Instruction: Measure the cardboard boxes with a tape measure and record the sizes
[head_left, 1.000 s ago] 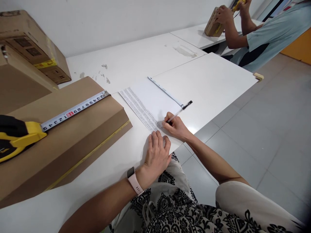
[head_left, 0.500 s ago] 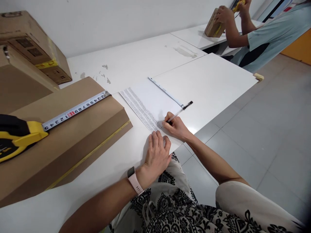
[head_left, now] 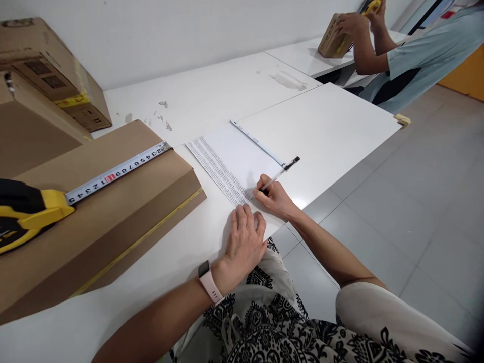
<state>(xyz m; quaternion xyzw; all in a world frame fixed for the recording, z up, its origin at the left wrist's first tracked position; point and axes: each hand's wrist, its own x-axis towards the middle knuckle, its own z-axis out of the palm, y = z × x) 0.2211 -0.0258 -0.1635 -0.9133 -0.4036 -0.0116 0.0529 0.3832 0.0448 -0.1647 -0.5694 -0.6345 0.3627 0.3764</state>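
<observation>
My right hand (head_left: pixel 275 198) is closed around a pen (head_left: pixel 280 174) with a pale barrel and a black end; its tip is hidden by my fingers at the paper. The sheet of paper (head_left: pixel 242 154) lies on the white table, with rows of small handwriting along its left side. My left hand (head_left: pixel 245 234) rests with fingers stretched out, fingertips on the sheet's near edge. To the left, a yellow and black tape measure (head_left: pixel 30 214) lies on a cardboard box (head_left: pixel 124 217), its blade (head_left: pixel 117 174) drawn out across the top.
More cardboard boxes (head_left: pixel 56 75) stand at the far left against the wall. The white table (head_left: pixel 325 121) runs back to the right, where its edge drops to the tiled floor. At the upper right, a person in a light blue sleeve (head_left: pixel 419 55) holds a small box (head_left: pixel 335 38).
My hands, the pen and the paper stay practically where they were. The other person's hands and arms have shifted slightly at the small box.
</observation>
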